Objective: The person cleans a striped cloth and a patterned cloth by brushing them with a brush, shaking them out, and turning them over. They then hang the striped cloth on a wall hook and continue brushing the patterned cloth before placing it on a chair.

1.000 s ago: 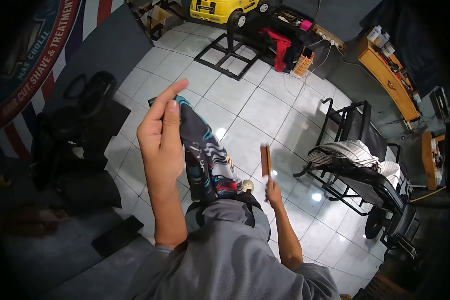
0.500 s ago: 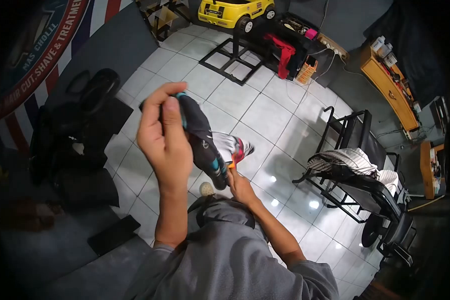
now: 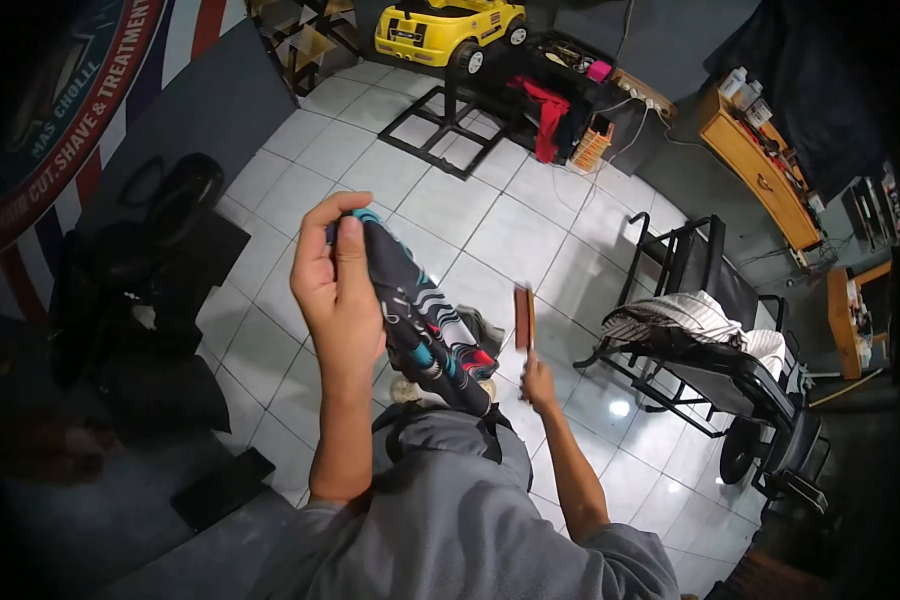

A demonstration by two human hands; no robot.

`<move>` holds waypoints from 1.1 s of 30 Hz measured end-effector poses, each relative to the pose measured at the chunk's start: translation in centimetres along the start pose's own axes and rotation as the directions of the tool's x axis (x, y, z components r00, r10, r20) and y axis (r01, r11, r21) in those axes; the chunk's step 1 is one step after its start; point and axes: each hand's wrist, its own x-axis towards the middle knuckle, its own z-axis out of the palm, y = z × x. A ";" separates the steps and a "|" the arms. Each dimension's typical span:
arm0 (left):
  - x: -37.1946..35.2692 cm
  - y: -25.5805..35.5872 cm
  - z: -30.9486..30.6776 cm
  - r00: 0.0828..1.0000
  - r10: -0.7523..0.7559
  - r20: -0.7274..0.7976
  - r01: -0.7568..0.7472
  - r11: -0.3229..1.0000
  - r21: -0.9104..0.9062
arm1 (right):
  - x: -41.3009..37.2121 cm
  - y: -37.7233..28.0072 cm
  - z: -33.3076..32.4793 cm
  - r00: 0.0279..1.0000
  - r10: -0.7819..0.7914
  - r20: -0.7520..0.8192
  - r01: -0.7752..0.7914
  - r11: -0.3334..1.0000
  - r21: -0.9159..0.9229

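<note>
A person's left hand is raised on an upright forearm, thumb and fingers pinched tight on the top edge of a patterned cloth that hangs well left of the chair. The right hand, lower and nearer the chair, is clenched around the handle of a brown brush. The brush stands upright just beside the cloth's lower folds, on their chair side.
</note>
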 end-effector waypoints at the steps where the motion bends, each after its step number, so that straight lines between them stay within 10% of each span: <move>1: -0.1 -0.6 0.1 1.000 0.011 0.022 -0.012 0.999 0.045 | -2.6 -5.6 -0.3 0.991 -0.041 0.131 0.013 0.979 0.203; 8: -1.5 1.0 3.8 0.948 -0.033 0.316 -0.070 0.949 0.307 | -17.2 -24.0 2.1 0.761 -0.585 0.279 0.358 0.738 0.572; 10: -1.6 1.7 4.3 0.938 0.003 0.345 -0.112 0.948 0.296 | -17.6 -24.1 3.0 0.752 -0.546 0.368 0.230 0.742 0.630; 15: -0.3 2.2 4.4 0.976 0.084 0.200 -0.101 0.992 0.075 | -10.5 -14.1 6.4 0.690 -0.671 0.271 0.694 0.720 0.014; 22: 0.7 2.1 3.3 0.994 0.098 0.046 -0.096 0.995 -0.041 | 4.1 18.3 3.2 0.905 -0.008 0.424 0.379 0.465 -0.800; 25: 0.4 1.6 2.9 0.996 0.072 0.045 -0.066 0.990 -0.127 | 0.4 15.1 0.2 0.940 0.231 0.252 0.126 0.449 -0.884; 30: -0.6 0.9 1.8 0.976 -0.119 0.181 0.112 0.992 0.050 | 1.0 12.5 -2.0 0.982 0.161 -0.101 -0.188 0.769 -0.611; 31: -1.0 0.1 1.6 0.964 -0.159 0.215 0.137 0.984 0.115 | 1.4 11.4 -1.7 0.943 -0.142 -0.301 -0.047 0.839 -0.542; 33: -1.9 -1.2 1.6 0.933 -0.240 0.268 0.196 0.964 0.181 | -2.3 -0.8 -2.4 0.960 -0.155 -0.231 0.120 0.980 -0.158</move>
